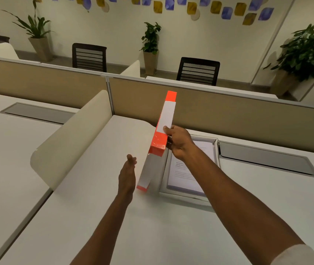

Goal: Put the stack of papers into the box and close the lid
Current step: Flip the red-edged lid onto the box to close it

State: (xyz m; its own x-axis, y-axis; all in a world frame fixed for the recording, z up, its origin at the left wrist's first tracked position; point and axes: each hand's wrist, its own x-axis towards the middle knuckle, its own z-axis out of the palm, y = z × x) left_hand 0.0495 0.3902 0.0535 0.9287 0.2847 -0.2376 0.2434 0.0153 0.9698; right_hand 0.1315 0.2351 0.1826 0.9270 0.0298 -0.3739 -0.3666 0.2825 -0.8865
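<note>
Orange and white, the lid (159, 142) stands tilted on edge on the white desk (98, 217), its low corner resting just left of the open box (216, 148). Inside the box lies the stack of papers (186, 175), printed text showing on the top sheet. The right hand (178, 141) grips the lid's upper right edge, thumb on its face, fingers behind. The left hand (127, 175) hovers open, palm toward the lid's lower left side, close beside it; whether it touches cannot be told.
</note>
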